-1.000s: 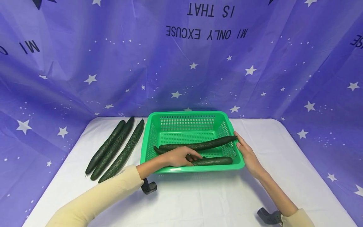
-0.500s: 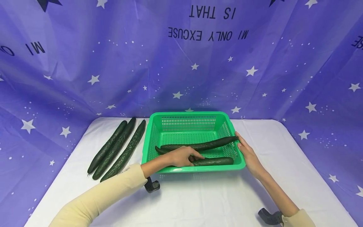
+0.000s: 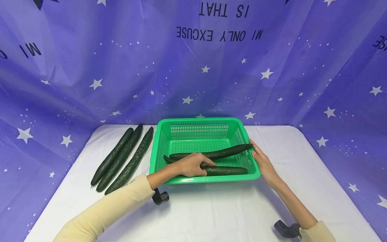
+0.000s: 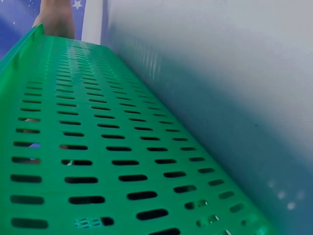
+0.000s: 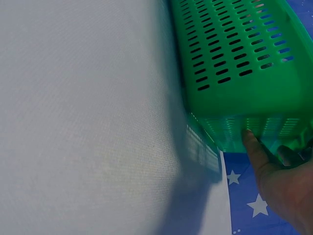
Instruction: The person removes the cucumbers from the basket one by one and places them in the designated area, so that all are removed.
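In the head view, a green plastic basket [image 3: 155,144] holds several dark green cucumbers. My left hand [image 3: 190,165] reaches over the near rim, fingers curled round the front cucumber [image 3: 231,171]. Behind it a longer cucumber [image 3: 223,153] lies with its right tip on the right rim. The end of another cucumber [image 3: 167,159] shows to the left of my hand, the rest covered. My right hand [image 3: 267,166] rests against the basket's right side, fingers extended near that tip. The right wrist view has a finger [image 5: 257,149] touching the outer end wall.
Three cucumbers [image 3: 121,161] lie side by side on the white tablecloth [image 3: 211,215], left of the basket. A purple star-print cloth [image 3: 169,67] hangs behind and beside the table. A dark camera mount [image 3: 285,229] sits at the right wrist.
My left hand has shifted very slightly on the front cucumber. The basket, the other cucumbers and my right hand stay in place; the head view sways a little.
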{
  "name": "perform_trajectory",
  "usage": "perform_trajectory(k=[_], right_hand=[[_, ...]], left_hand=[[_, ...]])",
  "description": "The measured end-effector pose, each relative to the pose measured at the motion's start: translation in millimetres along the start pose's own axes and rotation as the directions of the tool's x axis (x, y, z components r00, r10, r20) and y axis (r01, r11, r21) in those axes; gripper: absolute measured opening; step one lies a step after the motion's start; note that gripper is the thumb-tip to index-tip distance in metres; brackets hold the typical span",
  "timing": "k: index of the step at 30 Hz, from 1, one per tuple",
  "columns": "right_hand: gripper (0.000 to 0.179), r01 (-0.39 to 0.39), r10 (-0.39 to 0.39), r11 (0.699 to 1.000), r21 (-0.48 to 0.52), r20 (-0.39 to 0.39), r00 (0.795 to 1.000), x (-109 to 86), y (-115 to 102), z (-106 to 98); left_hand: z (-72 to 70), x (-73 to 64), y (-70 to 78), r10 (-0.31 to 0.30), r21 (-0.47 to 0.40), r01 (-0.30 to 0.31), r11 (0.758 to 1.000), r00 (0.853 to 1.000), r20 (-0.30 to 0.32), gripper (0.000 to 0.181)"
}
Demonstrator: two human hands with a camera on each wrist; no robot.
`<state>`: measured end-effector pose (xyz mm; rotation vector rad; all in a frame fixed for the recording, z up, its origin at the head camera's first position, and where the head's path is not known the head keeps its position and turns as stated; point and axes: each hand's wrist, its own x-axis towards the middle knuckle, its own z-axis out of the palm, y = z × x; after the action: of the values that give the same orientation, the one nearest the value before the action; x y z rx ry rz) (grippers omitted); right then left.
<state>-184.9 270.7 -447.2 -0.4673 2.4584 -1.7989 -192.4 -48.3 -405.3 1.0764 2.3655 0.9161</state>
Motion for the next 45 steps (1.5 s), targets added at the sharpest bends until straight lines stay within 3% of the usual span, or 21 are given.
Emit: perform_trajectory(k=[12, 19, 27, 32, 38, 45], right_hand=[[0.056, -0.007, 0.007, 1.000, 0.009, 0.003, 1.000, 1.4, 0.0, 0.4], [0.056, 0.006, -0.006, 1.000, 0.010, -0.012, 1.000, 1.0, -0.4, 0.8], [0.055, 0.014, -0.014, 1.000, 0.010, -0.013, 1.000, 0.1, 0.6, 0.5], [0.055, 0.010, -0.010, 1.000, 0.018, -0.005, 1.000, -0.4, 0.8, 0.9], [0.055, 0.013, -0.013, 1.000, 0.010, -0.005, 1.000, -0.4, 0.3, 1.4], [0.055, 0.016, -0.016, 1.000, 0.006, -0.009, 1.000, 0.0, 0.1, 0.8]], left_hand=[[-18.2, -7.9, -0.8, 0.010, -0.116, -0.015, 0.993, 0.999, -0.041, 0.044], [-42.5, -18.1, 12.8, -0.011, -0.153, -0.016, 0.988, 0.984, -0.178, 0.047], [-70.5, -33.6, 27.4, -0.016, -0.158, -0.040, 0.987, 0.940, -0.340, 0.050], [-84.2, -53.2, 23.3, -0.084, -0.180, 0.013, 0.984, 0.915, -0.395, 0.053], [-100.4, -84.6, 5.8, -0.213, -0.238, 0.113, 0.965, 0.866, -0.453, 0.053], [-108.8, -121.3, -27.4, -0.344, -0.373, 0.166, 0.913, 0.804, -0.485, 0.049]])
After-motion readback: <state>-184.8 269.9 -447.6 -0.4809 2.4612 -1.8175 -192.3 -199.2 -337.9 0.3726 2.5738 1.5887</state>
